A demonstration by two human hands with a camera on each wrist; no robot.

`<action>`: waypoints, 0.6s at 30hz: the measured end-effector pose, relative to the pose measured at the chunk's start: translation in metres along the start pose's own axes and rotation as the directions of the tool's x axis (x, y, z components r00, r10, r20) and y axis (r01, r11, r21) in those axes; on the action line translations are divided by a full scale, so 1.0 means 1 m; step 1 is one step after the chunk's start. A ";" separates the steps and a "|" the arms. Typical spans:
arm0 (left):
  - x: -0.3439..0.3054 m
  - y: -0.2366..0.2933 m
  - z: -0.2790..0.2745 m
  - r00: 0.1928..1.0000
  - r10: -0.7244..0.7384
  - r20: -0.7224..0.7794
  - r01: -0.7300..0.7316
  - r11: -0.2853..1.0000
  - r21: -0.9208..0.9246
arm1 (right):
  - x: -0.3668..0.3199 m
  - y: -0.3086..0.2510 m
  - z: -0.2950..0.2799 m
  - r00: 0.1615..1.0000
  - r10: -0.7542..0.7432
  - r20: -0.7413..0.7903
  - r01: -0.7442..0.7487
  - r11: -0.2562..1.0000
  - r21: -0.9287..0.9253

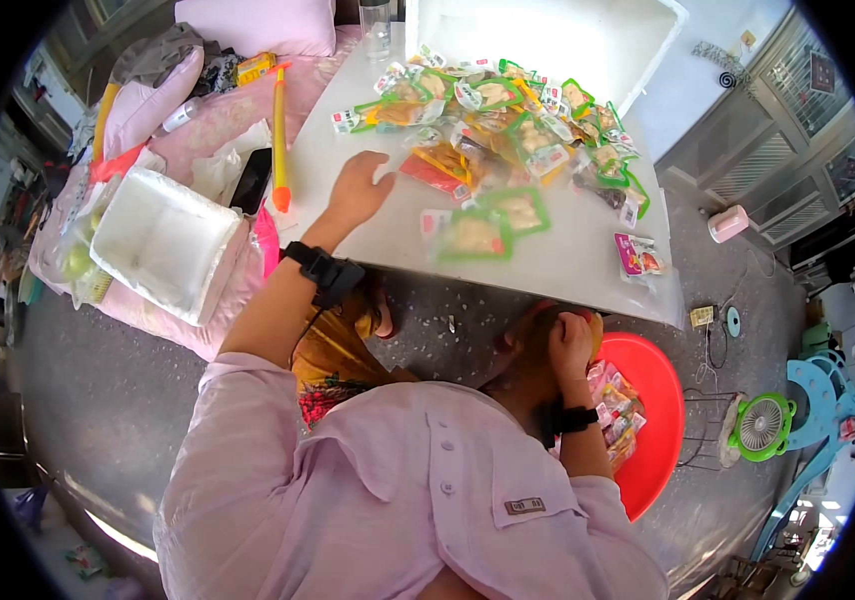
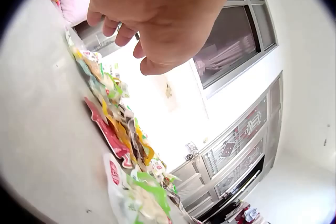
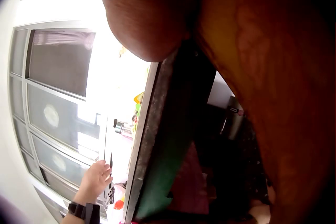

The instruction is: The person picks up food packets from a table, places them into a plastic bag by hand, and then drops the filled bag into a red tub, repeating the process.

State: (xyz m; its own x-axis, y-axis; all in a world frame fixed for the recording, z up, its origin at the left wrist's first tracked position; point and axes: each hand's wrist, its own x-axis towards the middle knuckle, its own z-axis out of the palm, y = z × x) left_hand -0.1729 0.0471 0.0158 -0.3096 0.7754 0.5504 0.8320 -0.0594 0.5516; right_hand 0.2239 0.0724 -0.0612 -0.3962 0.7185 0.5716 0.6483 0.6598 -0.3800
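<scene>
My left hand is over the left part of the white table, fingers relaxed and holding nothing. The left wrist view also shows this hand bare, above the tabletop. Nearest it is a red and yellow snack packet at the front of a heap of vacuum-packed snacks. Closer to the front edge, two green-edged clear food packets appear blurred. A purple packet lies alone at the right corner. My right hand rests loosely on my knee, below the table edge; its fingertips are partly hidden.
A red basin holding several packets stands at my right side. A large white foam box is at the table's back. At left, an emptied-looking foam box and a yellow stick-like thing lie on the pink bed. A green fan is far right.
</scene>
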 end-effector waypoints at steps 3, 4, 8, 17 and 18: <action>-0.028 -0.053 -0.073 0.993 0.008 -0.114 0.028 0.951 0.308 | 0.002 -0.003 -0.005 1.000 -0.010 -0.008 0.010 1.000 0.009; -0.041 -0.080 -0.096 0.991 -0.046 -0.127 0.088 0.934 0.346 | 0.002 -0.004 -0.006 1.000 -0.006 -0.006 0.006 1.000 0.011; -0.108 -0.129 -0.177 0.914 -0.276 -0.297 0.405 0.623 0.669 | 0.001 -0.002 -0.004 1.000 -0.013 -0.008 0.013 1.000 0.016; -0.168 -0.178 -0.214 0.749 -0.660 -0.065 0.575 0.597 0.559 | -0.002 0.002 -0.001 0.999 -0.034 -0.004 0.035 0.999 0.035; -0.167 -0.179 -0.214 0.786 -0.615 -0.053 0.525 0.620 0.584 | -0.001 -0.001 -0.004 0.999 -0.044 -0.004 0.044 0.999 0.015</action>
State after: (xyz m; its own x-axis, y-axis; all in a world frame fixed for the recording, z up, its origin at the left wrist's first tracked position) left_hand -0.3690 -0.2065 -0.0407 -0.7800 0.6127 0.1270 0.6220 0.7369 0.2648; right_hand 0.2261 0.0704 -0.0585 -0.4217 0.6880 0.5906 0.6206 0.6939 -0.3652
